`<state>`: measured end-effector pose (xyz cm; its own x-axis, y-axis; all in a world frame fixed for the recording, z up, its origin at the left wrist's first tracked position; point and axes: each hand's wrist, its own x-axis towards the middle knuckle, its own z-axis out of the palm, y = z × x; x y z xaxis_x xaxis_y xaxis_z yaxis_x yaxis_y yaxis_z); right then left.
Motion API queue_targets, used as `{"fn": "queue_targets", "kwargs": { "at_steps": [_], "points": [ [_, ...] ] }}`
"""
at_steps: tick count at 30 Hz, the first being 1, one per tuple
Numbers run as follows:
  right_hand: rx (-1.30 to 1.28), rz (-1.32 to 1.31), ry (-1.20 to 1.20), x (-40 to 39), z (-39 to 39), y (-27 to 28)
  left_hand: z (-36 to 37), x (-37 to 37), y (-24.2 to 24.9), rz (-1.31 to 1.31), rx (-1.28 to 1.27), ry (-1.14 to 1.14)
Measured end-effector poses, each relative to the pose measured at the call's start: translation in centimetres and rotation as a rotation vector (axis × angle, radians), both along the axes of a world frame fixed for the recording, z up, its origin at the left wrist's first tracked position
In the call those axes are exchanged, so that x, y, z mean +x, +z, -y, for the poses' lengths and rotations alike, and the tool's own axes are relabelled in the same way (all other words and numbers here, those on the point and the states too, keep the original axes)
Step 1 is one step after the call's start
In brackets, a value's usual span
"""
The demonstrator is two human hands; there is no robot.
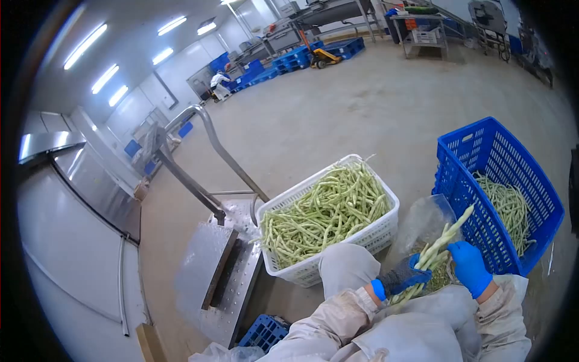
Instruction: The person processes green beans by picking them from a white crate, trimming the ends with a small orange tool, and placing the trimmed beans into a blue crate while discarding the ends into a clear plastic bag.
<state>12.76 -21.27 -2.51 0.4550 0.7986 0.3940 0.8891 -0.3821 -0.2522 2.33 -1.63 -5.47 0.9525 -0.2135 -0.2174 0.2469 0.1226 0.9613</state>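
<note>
My left hand (405,276), in a dark grey glove over a blue one, is wrapped round a small bunch of long green beans (431,256) above my lap. The bunch slants up to the right. On its right side is my right hand (469,265), in a blue glove, its fingers closed against the beans; what exactly they pinch is hidden. Below and behind the hands, a clear plastic bag (427,218) holds green scraps (443,276). To the left stands a white crate (386,232) heaped with long beans (329,211). A blue crate (458,175) at the right holds fewer beans (505,208).
A metal cart (232,280) with a tubular handle (211,133) stands left of the white crate. Near my legs lies a small blue crate (264,332). Further off are a pallet jack (325,57), blue pallets (292,60), a metal table (422,39) and a bending person (219,84).
</note>
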Motion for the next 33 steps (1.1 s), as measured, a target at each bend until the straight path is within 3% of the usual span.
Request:
{"fn": "queue_targets", "kwargs": {
  "at_steps": [1, 3, 5, 7, 8, 9, 10, 11, 12, 13, 14, 16, 18, 19, 21, 23, 24, 27, 33],
  "points": [
    [0.000, 0.003, 0.005, -0.1, 0.0, -0.6, 0.4, 0.2, -0.9, 0.034, 0.026, 0.027],
    [0.309, -0.328, -0.153, 0.1, -0.4, -2.7, 0.7, 0.3, -0.5, 0.069, 0.049, 0.051],
    [0.417, -0.437, -0.220, 0.4, -0.8, -4.7, 1.3, 0.6, 2.1, 0.064, -0.039, 0.030],
    [0.615, -0.642, -0.343, 2.4, -0.8, -8.4, 1.4, 1.4, 2.7, -0.013, 0.044, -0.029],
    [0.699, -0.744, -0.409, 4.0, 0.2, -10.6, 1.7, 0.8, 3.7, 0.088, -0.104, 0.026],
    [0.705, -0.786, -0.494, 6.1, 2.5, -11.2, 1.9, 0.2, 4.5, 0.177, -0.258, 0.073],
    [0.709, -0.829, -0.596, 7.9, 4.7, -11.1, 1.1, 0.1, 4.1, 0.123, -0.153, 0.037],
    [0.784, -0.642, -0.586, 8.8, 6.0, -12.3, 0.4, 0.1, 3.5, 0.068, -0.056, -0.014],
    [0.609, -0.390, -0.540, 7.6, 6.5, -9.5, 0.7, -0.1, 4.2, 0.062, -0.123, 0.047],
    [0.376, -0.308, -0.436, 8.9, 8.3, -11.0, 0.7, 0.0, 4.8, 0.060, -0.182, 0.108],
    [0.406, -0.161, -0.344, 6.6, 6.9, -6.8, 0.1, 0.2, 4.4, -0.018, -0.139, 0.061],
    [0.462, -0.336, -0.264, 3.4, 4.1, -0.3, -0.3, 0.9, 4.0, -0.088, -0.096, -0.019],
    [0.571, -0.511, -0.079, 1.2, 1.5, 2.3, 0.0, 0.9, 3.8, -0.157, -0.131, 0.054],
    [0.468, -0.476, -0.061, 0.4, 0.8, 3.3, 0.0, 0.9, 3.7, -0.169, -0.133, 0.033],
    [0.369, -0.451, -0.051, -0.3, -0.6, 4.1, 0.1, 1.1, 3.6, -0.211, -0.143, -0.033],
    [0.003, -0.248, -0.122, 0.0, -1.7, 3.9, 0.3, 0.9, 3.5, -0.215, -0.162, -0.015],
    [0.156, -0.326, -0.086, 0.9, -2.4, 1.0, 0.1, 0.8, 3.5, -0.211, -0.155, -0.032],
    [0.225, -0.255, 0.049, 1.0, -2.6, 1.1, -0.4, 0.2, 3.7, -0.217, -0.131, -0.024],
    [0.051, -0.318, 0.000, 0.6, -0.8, 1.8, -1.3, 0.4, 2.3, -0.251, -0.138, 0.002]
  ]
}}
